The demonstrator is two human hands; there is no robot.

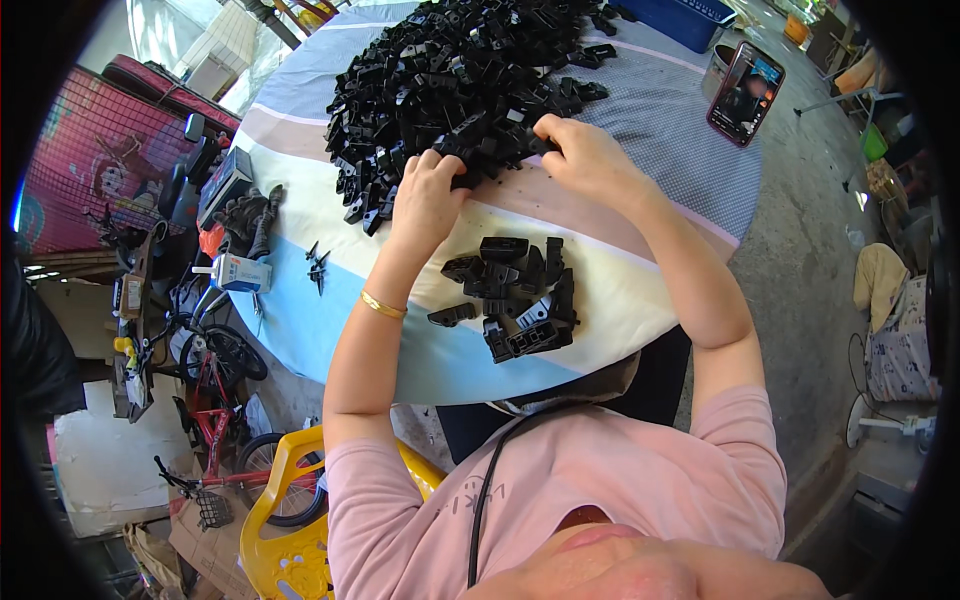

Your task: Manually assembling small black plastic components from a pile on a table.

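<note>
A large heap of small black plastic parts [430, 90] covers the far middle of the cloth-covered table. At its near edge my left hand [428, 200] is closed, fingers curled over a black part by the thumb and partly hidden among the pieces. My right hand [592, 165], a little to the right, pinches a black plastic part [542, 145] between thumb and fingers beside the heap. Closer to me, between my forearms, lies a small separate group of black plastic parts [505, 290]. Their exact kind cannot be made out.
A phone [747, 95] leans on a metal can [716, 72] at the table's right, near a blue basket [680, 18]. Small dark tools [317, 268], a small box [243, 272] and a glove [250, 222] lie on the left. A yellow chair [290, 500] stands lower left.
</note>
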